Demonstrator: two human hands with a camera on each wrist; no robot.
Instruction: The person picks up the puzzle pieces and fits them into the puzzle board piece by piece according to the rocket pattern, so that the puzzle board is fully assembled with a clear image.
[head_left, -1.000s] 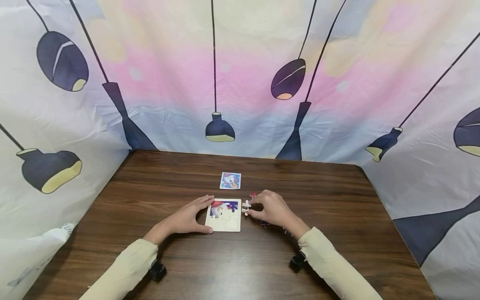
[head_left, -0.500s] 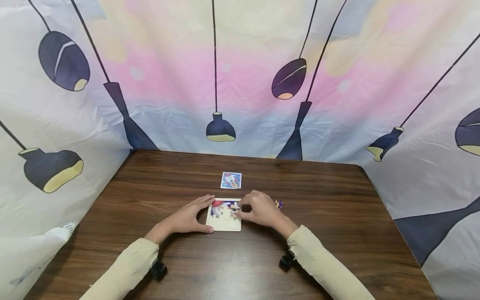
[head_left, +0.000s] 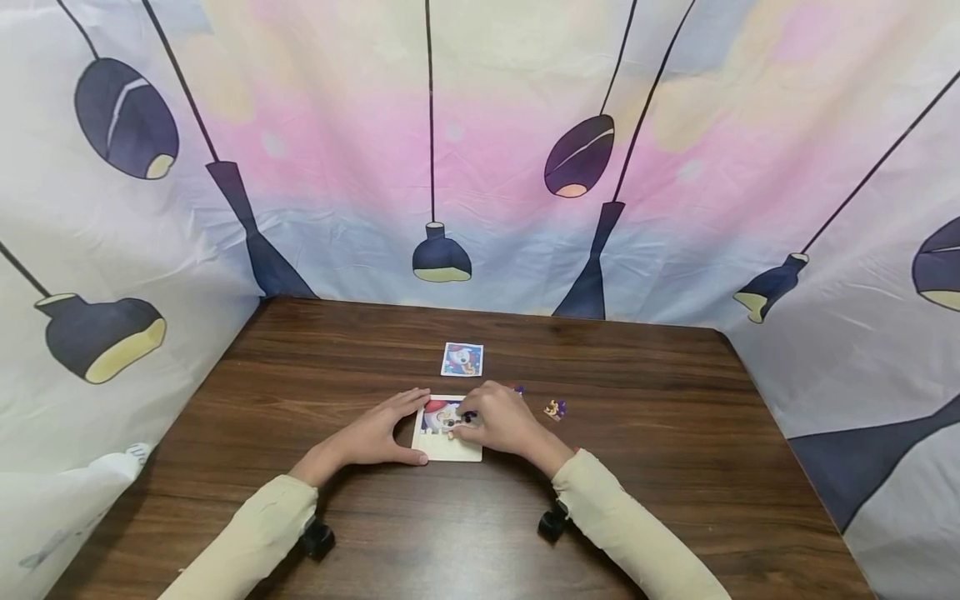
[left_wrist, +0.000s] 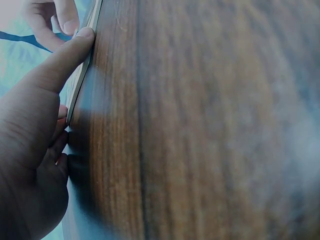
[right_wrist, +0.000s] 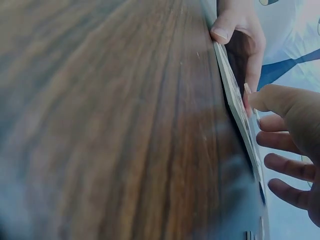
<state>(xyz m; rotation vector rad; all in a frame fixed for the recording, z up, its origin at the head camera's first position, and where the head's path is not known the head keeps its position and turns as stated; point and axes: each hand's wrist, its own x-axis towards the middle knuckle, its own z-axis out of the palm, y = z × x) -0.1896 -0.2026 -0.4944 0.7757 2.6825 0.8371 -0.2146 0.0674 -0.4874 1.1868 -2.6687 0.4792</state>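
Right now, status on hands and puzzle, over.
Left hand at left edge of puzzle board; right hand pinching held piece over it. Board part-filled, bottom bare. Loose pieces off right; no obstruction seen.

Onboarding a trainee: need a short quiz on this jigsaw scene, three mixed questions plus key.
1. Multiple choice: which hand pinches the small white-and-dark jigsaw piece at the cream, square, wood-look puzzle board? A) left B) right C) both
2. True or false: the small, square, pale-bordered picture card lies beyond the board, as the person faces it.
3. Fill in: the loose multicoloured jigsaw pieces in view on the dark brown, wood-grained table lie to the person's ___ of the board.

Key:
1. B: the right hand; the left hand only touches the board's left side.
2. True.
3. Right.
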